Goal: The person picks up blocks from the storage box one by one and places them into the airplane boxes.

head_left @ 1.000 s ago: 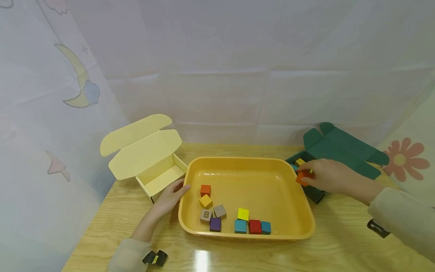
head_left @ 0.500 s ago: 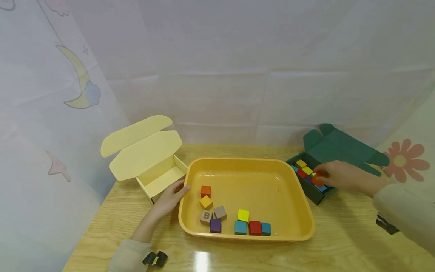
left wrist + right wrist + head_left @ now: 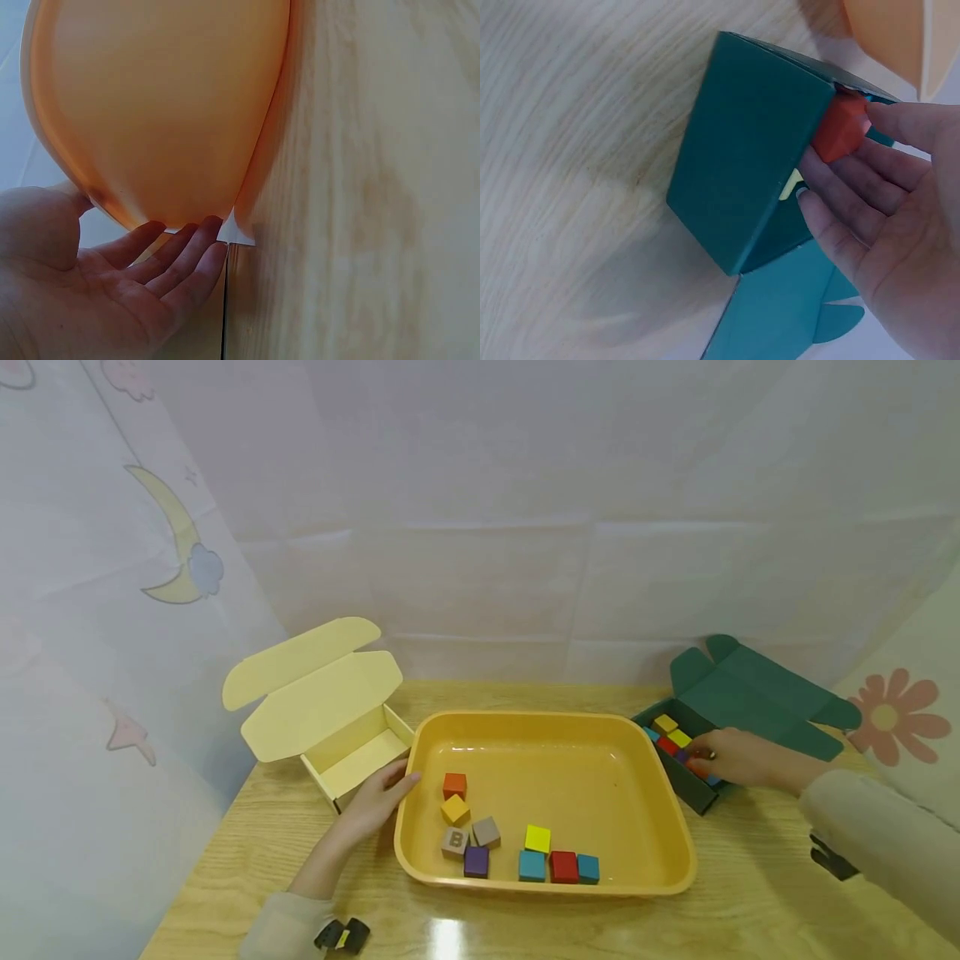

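Observation:
A yellow-orange plastic tray stands on the table. My left hand grips its left side, with the thumb over the rim and the fingers against the outer wall. Over at the right, my right hand reaches into an open dark green cardboard box. Its thumb and fingers pinch an orange-red wooden block just inside the box opening. Several coloured blocks lie in that box, among them a yellow block and a red block; the hand hides part of them.
An open pale yellow box sits left of the tray, its lid raised. Inside the tray lie several blocks, including an orange block, a purple block and a bright yellow block. A hanging cloth backs the table.
My right hand has carried the orange-red block from above the tray's right rim rightward and down into the green box. The left hand has stayed on the tray.

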Available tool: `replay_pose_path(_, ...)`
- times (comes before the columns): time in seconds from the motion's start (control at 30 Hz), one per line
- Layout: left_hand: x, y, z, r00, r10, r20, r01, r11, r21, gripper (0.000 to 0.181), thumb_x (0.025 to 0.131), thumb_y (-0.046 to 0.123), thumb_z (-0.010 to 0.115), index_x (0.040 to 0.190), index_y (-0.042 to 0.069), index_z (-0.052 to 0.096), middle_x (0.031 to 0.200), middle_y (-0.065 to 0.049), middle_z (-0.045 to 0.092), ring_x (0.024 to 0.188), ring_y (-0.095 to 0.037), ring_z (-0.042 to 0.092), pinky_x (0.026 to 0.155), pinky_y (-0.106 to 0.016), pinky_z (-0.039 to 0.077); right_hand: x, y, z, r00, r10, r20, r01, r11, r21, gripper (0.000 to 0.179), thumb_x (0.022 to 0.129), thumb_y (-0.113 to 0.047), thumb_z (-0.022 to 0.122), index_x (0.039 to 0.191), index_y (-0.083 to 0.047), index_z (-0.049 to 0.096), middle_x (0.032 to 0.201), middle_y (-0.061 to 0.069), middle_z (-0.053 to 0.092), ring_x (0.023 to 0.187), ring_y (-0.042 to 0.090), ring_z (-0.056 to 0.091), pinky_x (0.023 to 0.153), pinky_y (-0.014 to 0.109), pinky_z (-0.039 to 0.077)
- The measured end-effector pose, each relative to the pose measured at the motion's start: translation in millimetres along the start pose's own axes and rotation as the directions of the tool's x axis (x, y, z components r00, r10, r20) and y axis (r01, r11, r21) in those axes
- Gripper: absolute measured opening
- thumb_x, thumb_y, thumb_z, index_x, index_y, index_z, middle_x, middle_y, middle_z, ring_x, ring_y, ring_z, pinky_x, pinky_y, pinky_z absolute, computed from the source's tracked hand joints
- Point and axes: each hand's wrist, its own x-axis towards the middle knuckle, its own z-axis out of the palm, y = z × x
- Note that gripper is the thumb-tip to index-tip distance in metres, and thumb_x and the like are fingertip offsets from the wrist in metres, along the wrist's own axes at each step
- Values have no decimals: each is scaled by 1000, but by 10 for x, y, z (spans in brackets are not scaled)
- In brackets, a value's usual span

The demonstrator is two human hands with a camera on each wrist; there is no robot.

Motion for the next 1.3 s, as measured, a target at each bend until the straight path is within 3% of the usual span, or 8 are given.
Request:
replay_pose_path(0.33,3,-3,0,1000,4,4,-4,1000,0,47,105,23,52,141,-6,48,140,-27,51,118,-38,59,98,-48,49,25,8,-7,999,17,37,-18,999,29,35,101,-14,56,122,12,62,105,16,69,84,23,66,73,44,56)
replay_pose_path(0.5,11,-8,6,1000,6,0,-6,1000,0,47,104,24,53,141,-6,49,139,-27,52,116,-37,60,97,-47,50,4,5,-28,996,34,79,-40,997,71,35,103,-10,49,126,15,57,85,3,64,67,16,53,62,32,46)
replay_pose_path(0.6,12,-8,7,1000,3,-5,-3,1000,-2,47,104,23,53,141,-6,49,139,-27,52,116,-37,60,97,-47,50,-2,12,-24,995,40,91,-48,995,86,35,102,-8,48,127,16,56,75,1,57,62,15,48,59,30,43)
replay_pose_path(0.73,4,-4,2,1000,3,-2,-3,1000,-6,47,105,23,53,141,-6,49,139,-27,52,116,-37,60,97,-47,50,3,19,-30,995,34,98,-39,998,52,35,100,-7,51,125,18,56,91,14,67,77,29,63,70,40,54)
replay_pose_path(0.87,-3,-2,0,1000,6,2,-6,1000,-10,48,105,25,53,141,-6,48,138,-27,52,114,-37,61,95,-46,51,2,25,-38,996,13,92,-14,1000,5,34,99,-9,55,120,17,60,114,26,66,105,45,62,86,57,52)
replay_pose_path(1.1,5,-15,15,1000,2,-15,-2,1000,1,47,104,24,53,141,-6,49,138,-27,53,114,-36,61,94,-45,52,-4,39,-37,996,10,86,-11,1000,11,31,98,-12,60,116,13,64,99,8,70,92,29,66,81,52,55)
replay_pose_path(1.3,13,-19,18,1000,10,-21,-10,1000,16,46,104,22,53,140,-7,49,138,-28,53,115,-36,61,95,-45,52,-6,32,-47,996,21,83,-21,1000,-6,33,98,-15,61,117,13,64,107,17,70,100,39,64,84,56,53)
